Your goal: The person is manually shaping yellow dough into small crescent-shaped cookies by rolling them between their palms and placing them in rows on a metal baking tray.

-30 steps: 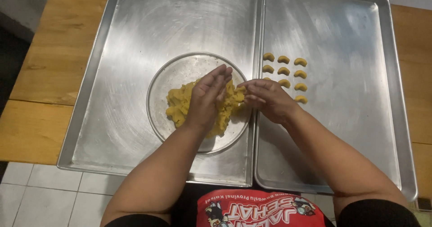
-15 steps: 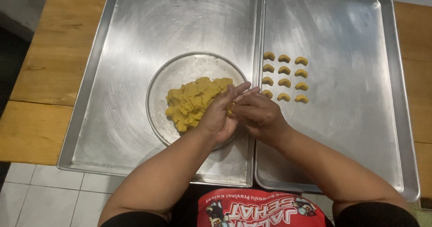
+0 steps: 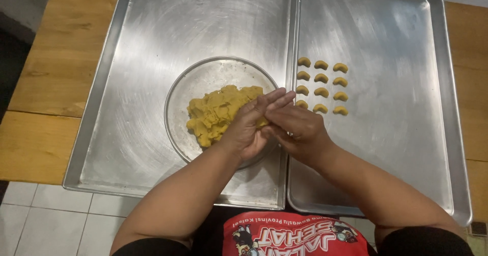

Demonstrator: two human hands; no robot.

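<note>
A clear glass bowl (image 3: 198, 78) stands on the left metal tray (image 3: 152, 58) and holds a lump of yellow dough (image 3: 216, 111). My left hand (image 3: 251, 124) and my right hand (image 3: 295, 129) are pressed together over the bowl's right rim, palms facing, with a small piece of dough (image 3: 262, 123) just showing between them. Several small curved dough pieces (image 3: 321, 86) lie in rows on the right metal tray (image 3: 396, 83), close to my fingertips.
Both trays sit side by side on a wooden table (image 3: 56, 73). White floor tiles (image 3: 46, 220) show below the table edge at lower left. A red printed garment (image 3: 295, 238) is at the bottom of the view.
My left hand came off the dough lump and drew back toward me. Both hands closed together over the bowl's right rim with a small dough piece between the palms.
</note>
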